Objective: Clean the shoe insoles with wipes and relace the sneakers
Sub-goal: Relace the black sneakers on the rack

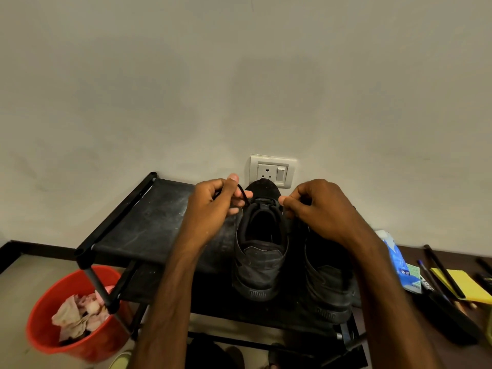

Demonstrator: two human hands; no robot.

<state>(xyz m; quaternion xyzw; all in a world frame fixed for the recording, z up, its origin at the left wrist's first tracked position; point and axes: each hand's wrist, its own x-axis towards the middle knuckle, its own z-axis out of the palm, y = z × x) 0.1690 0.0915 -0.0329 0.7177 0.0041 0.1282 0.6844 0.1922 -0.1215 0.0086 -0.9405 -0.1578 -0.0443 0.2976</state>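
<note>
Left hand point(213, 206) pinches limp, thin lace point(242, 194); right hand point(319, 209) seemingly pinches the other end. Grip near tips; sneaker point(262, 251) soft, light.

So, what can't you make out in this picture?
Head view throughout.
- Front of the right sneaker: behind the right hand.
- What the right hand pinches: covered by its own curled fingers.
- Print on the blue pack: blurred and too small to read.
- Bottom of the red bucket: under crumpled wipes.

Matt black sneakers point(262, 251) on dusty cloth shelf point(149, 222); glossy red plastic bucket point(42, 323).
</note>
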